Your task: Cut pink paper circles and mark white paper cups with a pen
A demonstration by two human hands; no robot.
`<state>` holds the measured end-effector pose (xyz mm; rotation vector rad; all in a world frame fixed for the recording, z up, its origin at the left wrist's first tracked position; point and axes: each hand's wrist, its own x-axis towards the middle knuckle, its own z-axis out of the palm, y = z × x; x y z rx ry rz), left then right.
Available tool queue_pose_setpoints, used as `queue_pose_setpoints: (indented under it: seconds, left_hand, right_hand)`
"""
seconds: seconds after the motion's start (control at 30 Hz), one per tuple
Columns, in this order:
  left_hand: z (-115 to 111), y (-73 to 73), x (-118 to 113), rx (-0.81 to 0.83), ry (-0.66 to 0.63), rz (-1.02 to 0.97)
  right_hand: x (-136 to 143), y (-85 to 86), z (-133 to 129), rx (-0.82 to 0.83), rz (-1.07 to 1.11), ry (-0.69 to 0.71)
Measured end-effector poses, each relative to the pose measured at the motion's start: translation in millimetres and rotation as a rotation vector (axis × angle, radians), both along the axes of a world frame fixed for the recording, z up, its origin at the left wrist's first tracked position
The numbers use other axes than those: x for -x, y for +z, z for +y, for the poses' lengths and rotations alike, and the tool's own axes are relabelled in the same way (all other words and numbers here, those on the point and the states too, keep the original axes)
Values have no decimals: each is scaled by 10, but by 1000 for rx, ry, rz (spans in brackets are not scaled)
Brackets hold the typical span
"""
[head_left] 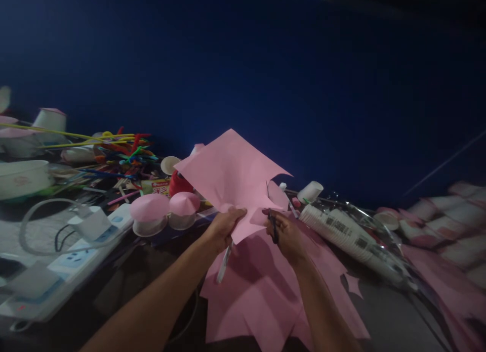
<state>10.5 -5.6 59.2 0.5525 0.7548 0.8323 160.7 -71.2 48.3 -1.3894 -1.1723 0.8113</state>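
My left hand (227, 227) pinches a sheet of pink paper (231, 175) by its lower edge, thumb on top. The sheet is lifted and bent, with a curved notch cut into its right side. Black scissors (272, 225) are gripped in my right hand (285, 238), their blades pointing up at that notch. More pink paper sheets (261, 296) with cut edges lie below both hands. A slim whitish stick-like thing (225, 263) shows under my left hand; whether the hand touches it I cannot tell.
At left are a white power strip (79, 261) with plugs and cable, and colourful pipe cleaners (129, 144). Paper cups topped with pink cones (150, 208) stand nearby. Bagged stacked paper cups (341, 233) lie at right, with more cups (448, 220) beyond. A dark blue wall (243, 63) rises behind.
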Motion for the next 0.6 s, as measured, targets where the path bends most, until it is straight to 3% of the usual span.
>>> queue_pose_setpoints:
  seconds: [0.43,0.6]
  left_hand:
    - [51,-129,-35,-26,27,64]
    - [13,-75,-39,-35,24,74]
  right_hand:
    - [11,-26,-6,2,-30,-27]
    - [-12,-48,3,-24,-90,-28]
